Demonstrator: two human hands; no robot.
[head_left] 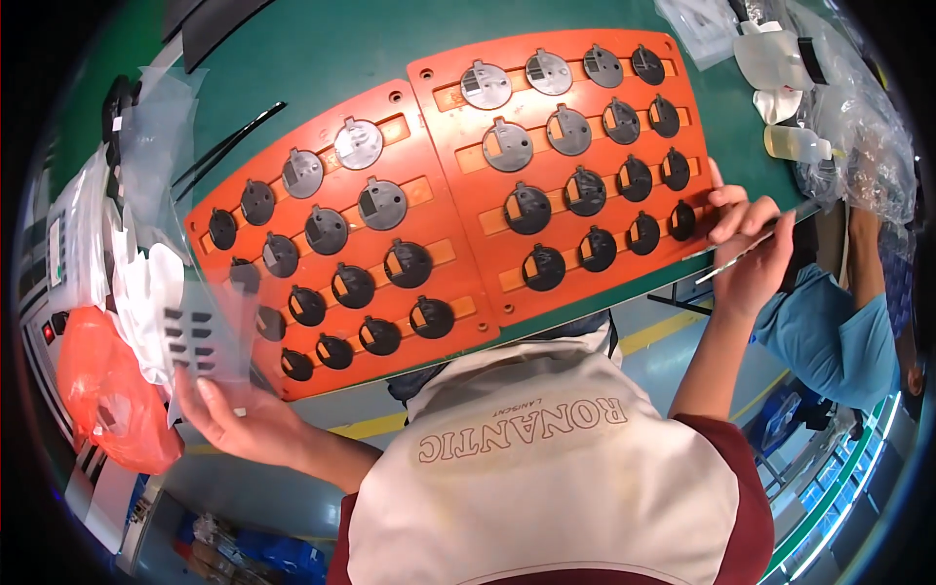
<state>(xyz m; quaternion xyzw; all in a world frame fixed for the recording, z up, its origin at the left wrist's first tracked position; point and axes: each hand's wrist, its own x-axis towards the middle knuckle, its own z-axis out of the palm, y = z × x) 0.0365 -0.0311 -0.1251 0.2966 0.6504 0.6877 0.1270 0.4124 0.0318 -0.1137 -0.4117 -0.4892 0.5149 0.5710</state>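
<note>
Two orange trays, a left one (pixel 327 244) and a right one (pixel 468 117), sit side by side, their slots filled with round black discs (pixel 527 208). My left hand (pixel 239 424) grips the lower edge of a clear plastic sheet (pixel 226 327) bearing rows of small black pieces (pixel 187 341). This sheet partly covers the discs at the left tray's outer edge. At the right tray's near right corner, my right hand (pixel 753 249) holds thin metal tweezers (pixel 731 263), its curled fingers beside the tray's edge. Whether the tweezers grip anything is too small to tell.
A red plastic bag (pixel 107 400) and white wrapping (pixel 146 302) lie at the left. Black strips (pixel 234 146) rest on the green table (pixel 341 49). Bottles (pixel 795 144) and clear bags (pixel 858 146) crowd the far right. Another person's blue sleeve (pixel 829 331) is close on the right.
</note>
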